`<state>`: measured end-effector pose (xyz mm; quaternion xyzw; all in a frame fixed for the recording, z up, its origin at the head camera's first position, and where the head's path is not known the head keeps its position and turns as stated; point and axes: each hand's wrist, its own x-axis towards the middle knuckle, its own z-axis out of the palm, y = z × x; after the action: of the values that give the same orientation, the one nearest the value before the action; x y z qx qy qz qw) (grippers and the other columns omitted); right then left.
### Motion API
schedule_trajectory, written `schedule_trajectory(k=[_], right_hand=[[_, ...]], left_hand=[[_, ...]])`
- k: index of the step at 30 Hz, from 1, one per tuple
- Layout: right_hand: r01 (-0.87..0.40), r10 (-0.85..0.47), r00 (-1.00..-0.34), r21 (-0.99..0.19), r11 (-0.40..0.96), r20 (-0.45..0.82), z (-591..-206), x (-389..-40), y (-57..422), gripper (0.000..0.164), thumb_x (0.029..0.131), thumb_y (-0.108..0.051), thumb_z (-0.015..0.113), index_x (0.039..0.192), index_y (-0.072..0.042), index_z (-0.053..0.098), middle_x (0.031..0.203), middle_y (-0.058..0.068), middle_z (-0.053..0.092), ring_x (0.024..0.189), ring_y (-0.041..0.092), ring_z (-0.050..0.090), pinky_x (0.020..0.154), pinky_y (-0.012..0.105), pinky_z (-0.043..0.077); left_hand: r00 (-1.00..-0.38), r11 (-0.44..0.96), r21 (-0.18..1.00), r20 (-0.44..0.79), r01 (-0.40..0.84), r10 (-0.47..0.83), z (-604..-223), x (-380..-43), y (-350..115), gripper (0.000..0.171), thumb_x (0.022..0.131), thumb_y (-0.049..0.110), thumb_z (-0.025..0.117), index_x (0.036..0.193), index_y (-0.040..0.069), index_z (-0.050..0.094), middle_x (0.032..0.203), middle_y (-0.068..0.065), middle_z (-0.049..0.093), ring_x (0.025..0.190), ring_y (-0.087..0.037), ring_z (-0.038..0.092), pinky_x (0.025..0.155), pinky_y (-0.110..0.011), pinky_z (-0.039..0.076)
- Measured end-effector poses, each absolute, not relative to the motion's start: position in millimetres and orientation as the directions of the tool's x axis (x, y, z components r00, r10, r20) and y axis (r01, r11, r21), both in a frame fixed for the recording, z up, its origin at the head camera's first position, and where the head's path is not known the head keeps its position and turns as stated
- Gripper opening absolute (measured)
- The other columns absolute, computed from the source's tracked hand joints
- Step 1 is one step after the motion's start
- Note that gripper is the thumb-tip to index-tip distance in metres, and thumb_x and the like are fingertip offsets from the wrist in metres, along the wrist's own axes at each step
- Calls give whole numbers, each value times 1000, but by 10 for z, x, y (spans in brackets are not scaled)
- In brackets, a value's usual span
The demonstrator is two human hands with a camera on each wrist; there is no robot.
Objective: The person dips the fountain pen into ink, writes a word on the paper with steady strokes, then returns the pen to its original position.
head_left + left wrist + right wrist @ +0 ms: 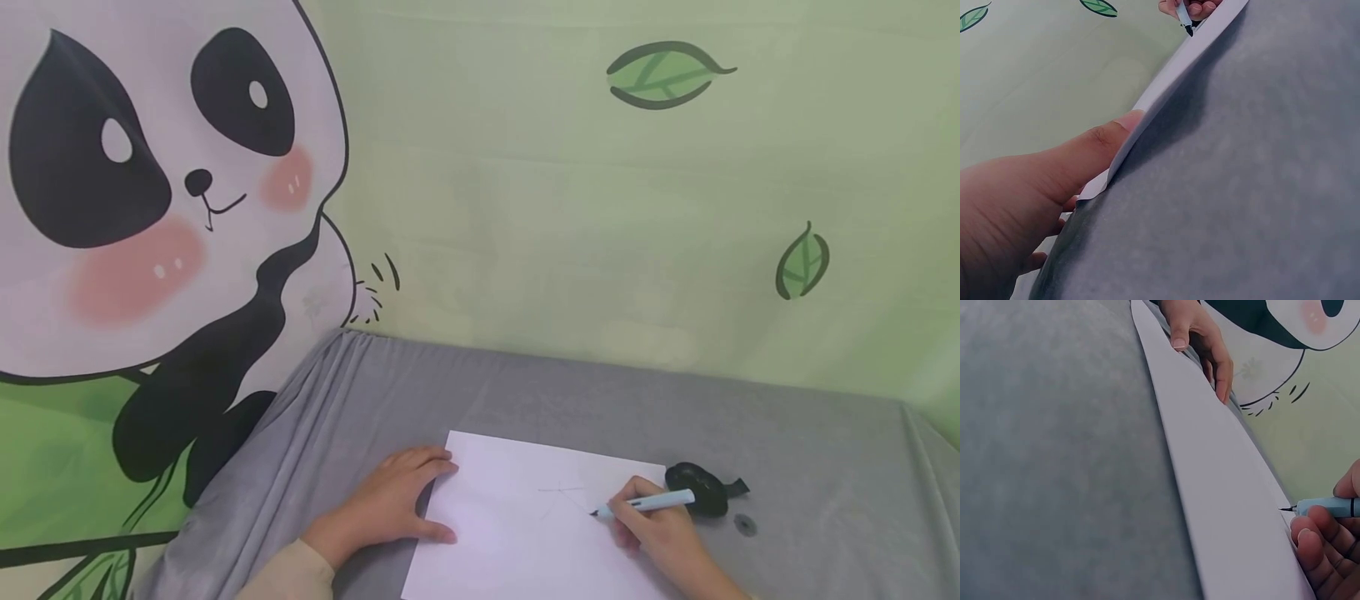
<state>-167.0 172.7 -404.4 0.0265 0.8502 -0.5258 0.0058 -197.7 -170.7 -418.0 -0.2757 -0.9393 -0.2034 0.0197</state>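
A white sheet of paper lies on the grey cloth, with a few thin pencil-like lines near its middle. My right hand pinches a light blue pen, whose dark pointed tip meets the paper at the end of one slanted line. In the right wrist view the same pen lies between thumb and fingers. My left hand rests at the sheet's left edge, thumb and fingertips spread on the paper. From the left wrist view, the left thumb presses on that edge, which curls up slightly.
Beyond the sheet's right corner sits a glossy black rounded object with a short stub, its kind unclear. Beside it lies a small dark disc. Grey cloth covers the table up to a wall hanging printed with a panda and leaves.
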Motion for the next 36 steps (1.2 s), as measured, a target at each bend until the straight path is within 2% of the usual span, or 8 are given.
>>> schedule_trajectory(k=[21,30,36], right_hand=[[81,40,-997,-867,492,-70,-4045,-1616,1834,17,90,-14,63,84,-1,53,64,7,62,52,13,56,49,24,49],[121,106,-991,-917,380,-87,-4088,-1633,1892,15,92,-12,60,89,2,55,66,7,61,52,16,57,47,27,51],[113,93,-992,-925,363,-85,-4060,-1625,1904,16,92,-12,60,90,3,54,66,9,61,52,16,57,47,28,51]], left_hand=[[-843,766,354,167,536,512,-4173,-1980,-1699,85,66,65,75,130,11,57,137,-6,54,129,-28,48,108,-50,38],[-840,766,348,172,541,515,-4169,-1973,-1697,85,66,64,76,130,11,57,136,-6,54,128,-28,49,107,-50,38],[-844,762,369,161,532,511,-4173,-1972,-1705,85,66,63,76,131,10,57,138,-7,54,130,-29,48,109,-51,37]])
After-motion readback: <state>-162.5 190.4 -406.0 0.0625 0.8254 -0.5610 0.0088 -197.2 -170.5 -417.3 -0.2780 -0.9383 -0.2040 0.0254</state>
